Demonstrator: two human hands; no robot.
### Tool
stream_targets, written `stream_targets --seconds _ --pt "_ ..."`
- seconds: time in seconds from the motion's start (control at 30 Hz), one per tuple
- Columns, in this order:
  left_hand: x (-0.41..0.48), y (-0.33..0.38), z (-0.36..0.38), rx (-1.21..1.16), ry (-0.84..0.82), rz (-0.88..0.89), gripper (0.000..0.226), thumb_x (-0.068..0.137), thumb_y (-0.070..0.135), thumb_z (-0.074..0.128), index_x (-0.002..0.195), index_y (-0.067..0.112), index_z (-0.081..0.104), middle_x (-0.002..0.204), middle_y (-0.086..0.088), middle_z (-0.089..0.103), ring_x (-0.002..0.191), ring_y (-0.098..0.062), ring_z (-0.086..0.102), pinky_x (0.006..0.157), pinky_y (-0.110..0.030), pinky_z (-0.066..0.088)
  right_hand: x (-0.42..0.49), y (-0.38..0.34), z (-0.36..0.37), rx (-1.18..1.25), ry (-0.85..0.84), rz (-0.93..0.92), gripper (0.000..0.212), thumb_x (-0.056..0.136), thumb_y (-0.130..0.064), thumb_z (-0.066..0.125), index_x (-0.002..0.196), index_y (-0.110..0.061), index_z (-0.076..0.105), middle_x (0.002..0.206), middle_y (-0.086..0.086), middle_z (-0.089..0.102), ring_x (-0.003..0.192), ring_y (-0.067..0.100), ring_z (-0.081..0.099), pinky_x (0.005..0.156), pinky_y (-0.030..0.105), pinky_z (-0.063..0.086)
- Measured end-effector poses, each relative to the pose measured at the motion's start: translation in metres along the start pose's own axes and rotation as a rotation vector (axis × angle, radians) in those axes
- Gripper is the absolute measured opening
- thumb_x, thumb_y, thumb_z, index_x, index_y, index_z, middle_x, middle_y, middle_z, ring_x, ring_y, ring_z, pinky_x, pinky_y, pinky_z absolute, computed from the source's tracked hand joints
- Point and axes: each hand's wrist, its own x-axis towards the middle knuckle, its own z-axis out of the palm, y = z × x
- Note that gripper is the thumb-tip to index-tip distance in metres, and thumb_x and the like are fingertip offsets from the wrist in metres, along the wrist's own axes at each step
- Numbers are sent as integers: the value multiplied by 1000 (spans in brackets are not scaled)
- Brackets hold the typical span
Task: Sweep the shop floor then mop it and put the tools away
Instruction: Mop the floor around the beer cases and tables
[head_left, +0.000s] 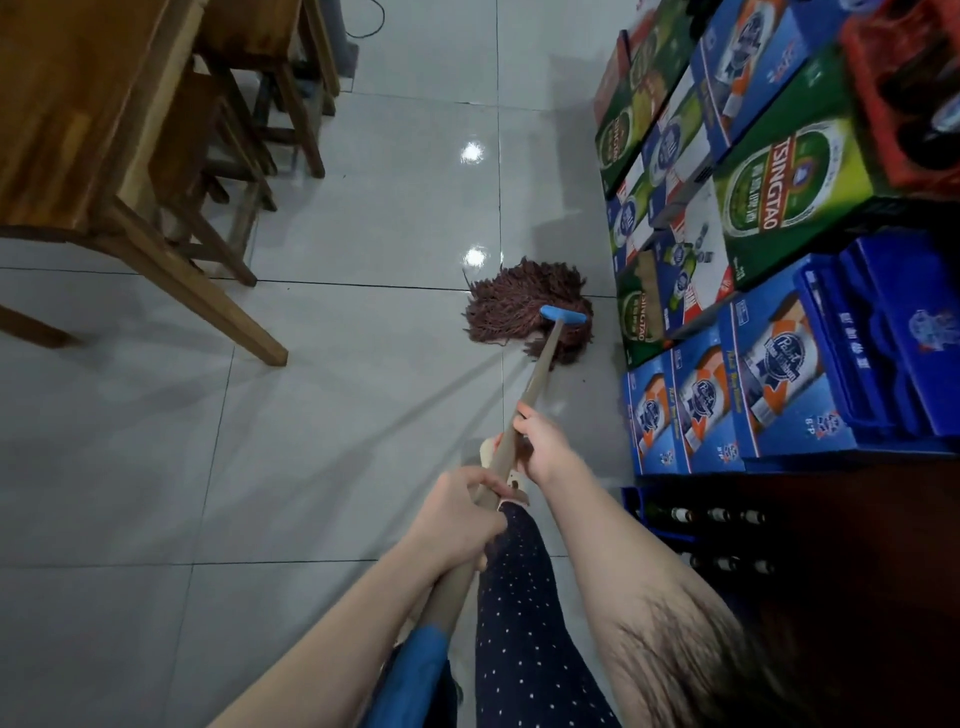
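A mop with a brown string head (519, 306) and a blue clamp (565, 315) lies on the glossy pale tiled floor (363, 218), close to the stacked boxes on the right. Its beige handle (540, 371) runs back toward me. My right hand (540, 441) grips the handle farther down the shaft. My left hand (457, 519) grips it higher, near my body, where the handle ends in a blue grip (415, 670). My leg in dark dotted trousers (519, 623) stands under the handle.
Wooden table (67, 119) and stools (249, 104) stand at the left and back left. Stacked beer cartons (753, 208) and blue crates (883, 338) line the right side, with a crate of bottles (711, 519) below. A cable (369, 21) lies at the far floor.
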Motion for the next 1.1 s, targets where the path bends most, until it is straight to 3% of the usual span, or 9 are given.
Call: stream_targets --seconds 0.3,0.4,0.6,0.87,1.1 --pt "121 133 -5 -41 20 12 25 76 -4 56 97 9 61 53 -2 46 24 -10 35 29 -15 30 100 -157 11 -65 1 -16 50 98 2 29 140 -19 45 78 12 52 56 23 49 56 34 45" --pt "174 185 -5 -2 38 48 29 76 -6 50 96 13 63 49 0 49 25 -11 38 32 -18 33 145 -224 13 -68 27 -17 51 97 2 27 138 -20 48 82 14 54 56 24 49 56 35 44" --pt "245 262 -26 64 90 63 32 76 -4 51 93 19 65 61 0 51 26 -11 40 33 -17 34 200 -318 44 -60 24 38 48 96 -3 30 129 -26 57 71 7 45 52 20 45 52 31 44" --pt "261 275 -32 56 93 43 35 77 -2 52 91 27 64 63 -6 54 28 -17 42 35 -19 35 206 -339 55 -73 41 86 48 96 -8 30 126 -32 59 74 7 48 56 18 47 51 30 44" --pt "212 226 -26 5 105 51 34 77 -3 51 95 24 65 59 -5 54 27 -14 42 36 -19 35 177 -285 58 -128 94 63 64 95 -7 19 145 -45 28 82 5 49 62 17 45 48 28 41"
